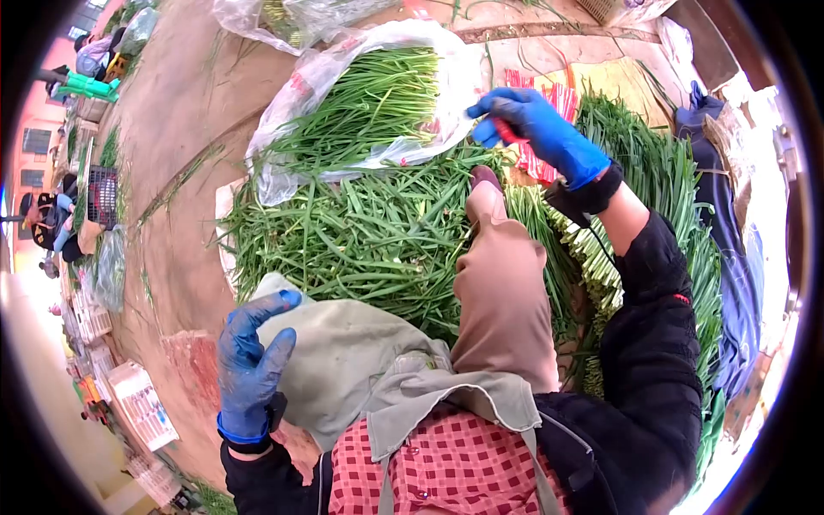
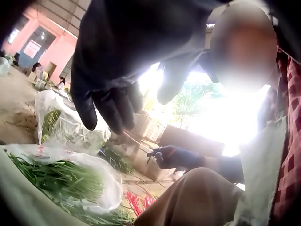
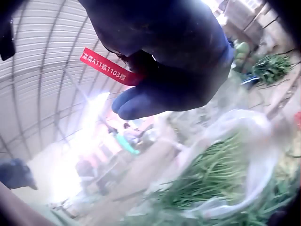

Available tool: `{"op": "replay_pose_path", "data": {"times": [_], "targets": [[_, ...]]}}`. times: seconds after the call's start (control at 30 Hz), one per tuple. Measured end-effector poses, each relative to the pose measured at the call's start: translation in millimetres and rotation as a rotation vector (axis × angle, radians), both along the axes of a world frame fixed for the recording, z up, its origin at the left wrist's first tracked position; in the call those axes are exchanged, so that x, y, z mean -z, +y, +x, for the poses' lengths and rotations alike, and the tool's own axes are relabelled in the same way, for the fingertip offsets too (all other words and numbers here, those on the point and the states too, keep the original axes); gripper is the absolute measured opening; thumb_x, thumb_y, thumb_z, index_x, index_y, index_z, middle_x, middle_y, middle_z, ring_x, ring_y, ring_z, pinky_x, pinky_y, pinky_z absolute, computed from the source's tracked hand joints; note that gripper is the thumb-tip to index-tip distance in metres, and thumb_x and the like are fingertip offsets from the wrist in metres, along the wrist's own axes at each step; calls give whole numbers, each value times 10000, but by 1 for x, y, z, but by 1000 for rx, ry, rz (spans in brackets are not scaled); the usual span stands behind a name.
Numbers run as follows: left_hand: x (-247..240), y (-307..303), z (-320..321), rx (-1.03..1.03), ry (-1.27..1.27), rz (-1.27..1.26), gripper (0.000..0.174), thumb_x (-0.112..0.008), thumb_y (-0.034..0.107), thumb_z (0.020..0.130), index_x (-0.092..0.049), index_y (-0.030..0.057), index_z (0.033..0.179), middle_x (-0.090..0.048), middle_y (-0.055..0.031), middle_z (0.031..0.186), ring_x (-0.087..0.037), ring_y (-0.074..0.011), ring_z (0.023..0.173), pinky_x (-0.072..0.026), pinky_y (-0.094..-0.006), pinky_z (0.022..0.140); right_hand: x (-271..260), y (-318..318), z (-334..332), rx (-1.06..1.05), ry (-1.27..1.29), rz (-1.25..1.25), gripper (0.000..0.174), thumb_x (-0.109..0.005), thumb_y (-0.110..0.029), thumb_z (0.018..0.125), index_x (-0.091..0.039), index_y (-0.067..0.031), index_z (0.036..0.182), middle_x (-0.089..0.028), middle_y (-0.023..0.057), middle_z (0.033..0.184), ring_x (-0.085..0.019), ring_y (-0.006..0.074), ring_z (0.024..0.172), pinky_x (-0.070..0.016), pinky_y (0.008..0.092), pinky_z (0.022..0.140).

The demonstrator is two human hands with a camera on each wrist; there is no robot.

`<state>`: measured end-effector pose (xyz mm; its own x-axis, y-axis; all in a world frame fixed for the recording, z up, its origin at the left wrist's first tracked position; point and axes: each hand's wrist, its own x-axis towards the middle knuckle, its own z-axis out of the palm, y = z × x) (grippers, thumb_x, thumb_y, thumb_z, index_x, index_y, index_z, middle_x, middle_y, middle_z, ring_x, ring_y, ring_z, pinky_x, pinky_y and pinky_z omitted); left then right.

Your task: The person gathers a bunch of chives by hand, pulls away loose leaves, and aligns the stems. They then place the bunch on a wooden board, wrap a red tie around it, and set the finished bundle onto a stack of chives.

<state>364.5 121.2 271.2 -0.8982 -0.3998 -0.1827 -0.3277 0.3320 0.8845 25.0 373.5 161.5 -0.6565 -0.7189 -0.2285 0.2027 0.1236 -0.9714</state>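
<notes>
My right hand (image 1: 549,133), in a blue glove, is raised beside the plastic bag. Its curled fingers pinch a red printed strip (image 3: 106,67), which sticks out from the fingers in the right wrist view. Over the left knee hovers my left hand (image 1: 247,360), also blue-gloved, fingers loosely bent and holding nothing. Long green chives (image 1: 373,99) lie bundled in the opened clear plastic bag (image 1: 287,107). Loose green leaves (image 1: 343,245) are heaped between the bag and my legs. More red strips (image 1: 562,101) lie under and beyond the right hand.
Stacked chives (image 1: 657,176) line my right side, next to dark blue cloth (image 1: 725,249). Another plastic bag (image 1: 322,19) stands ahead. At the far left are people, a black crate (image 1: 103,197) and a white crate (image 1: 142,403). My knee (image 1: 506,266) rises amid the leaves.
</notes>
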Motion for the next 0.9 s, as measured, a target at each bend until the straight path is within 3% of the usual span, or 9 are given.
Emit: {"op": "replay_pose_path", "data": {"times": [0.3, 0.4, 0.43, 0.5, 0.53, 0.57, 0.63, 0.73, 0.9], "targets": [[-28, -33, 103, -169, 68, -798, 485, -695, 98, 773, -501, 25, 1211, -534, -133, 1215, -513, -253, 1133, -407, -340, 959, -90, -172, 162, -763, -148, -59, 231, -497, -169, 913, -609, 31, 941, -675, 153, 781, -670, 217, 686, -538, 316, 634], [-15, -62, 151, -393, 85, -737, 484, -633, 86, 819, -472, 22, 1271, -494, -124, 1294, -453, -226, 1210, -342, -336, 1027, -96, -228, 228, -931, -168, 1, 253, -507, -183, 912, -611, 42, 965, -653, 109, 772, -667, 178, 685, -529, 286, 604], [-11, -72, 164, -431, -12, -816, 474, -608, 179, 862, -442, 23, 1277, -493, -147, 1281, -465, -256, 1200, -366, -341, 1011, -88, -250, 253, -950, -6, 36, 141, -602, -166, 849, -630, -29, 863, -637, 97, 669, -611, 187, 575, -479, 317, 532], [15, -96, 199, -427, 22, -811, 475, -562, 184, 892, -414, 13, 1309, -455, -153, 1327, -427, -253, 1240, -333, -334, 1040, -30, -299, 302, -1008, 928, -831, 197, -744, -207, 734, -605, -80, 793, -580, 137, 630, -530, 312, 524, -439, 372, 515], [40, -117, 208, -372, 67, -785, 475, -538, 186, 907, -399, 8, 1326, -437, -156, 1349, -408, -251, 1260, -317, -330, 1054, -28, -308, 324, -1179, 775, -786, 141, -666, -201, 791, -651, -84, 869, -611, 124, 719, -582, 274, 649, -474, 335, 617], [83, -137, 243, -341, -23, -740, 503, -505, 175, 928, -340, -12, 1365, -380, -157, 1399, -346, -246, 1309, -265, -326, 1085, -14, -329, 354, -1174, 1169, -794, 138, -662, -195, 804, -637, -60, 821, -607, 137, 719, -574, 292, 638, -477, 333, 625], [137, -160, 265, -265, -158, -644, 506, -507, 179, 928, -340, -13, 1365, -378, -154, 1401, -341, -242, 1311, -262, -325, 1086, -2, -344, 401, -1238, 1170, -767, 368, -683, -403, 771, -648, -40, 822, -648, 168, 781, -590, 338, 679, -495, 370, 664], [176, -170, 290, -233, -329, -579, 511, -508, 185, 927, -339, -14, 1366, -375, -150, 1404, -335, -237, 1315, -257, -323, 1086, 56, -395, 474, -1033, 1212, -1261, 470, -712, -489, 686, -687, -79, 916, -676, 129, 929, -631, 330, 872, -501, 423, 767], [189, -156, 304, -274, -433, -539, 519, -512, 194, 926, -337, -16, 1367, -371, -143, 1409, -324, -228, 1320, -250, -321, 1088, -31, -326, 443, -1103, 1571, -474, 332, -621, -349, 742, -698, -73, 910, -674, 142, 902, -637, 321, 848, -504, 424, 729]]}}
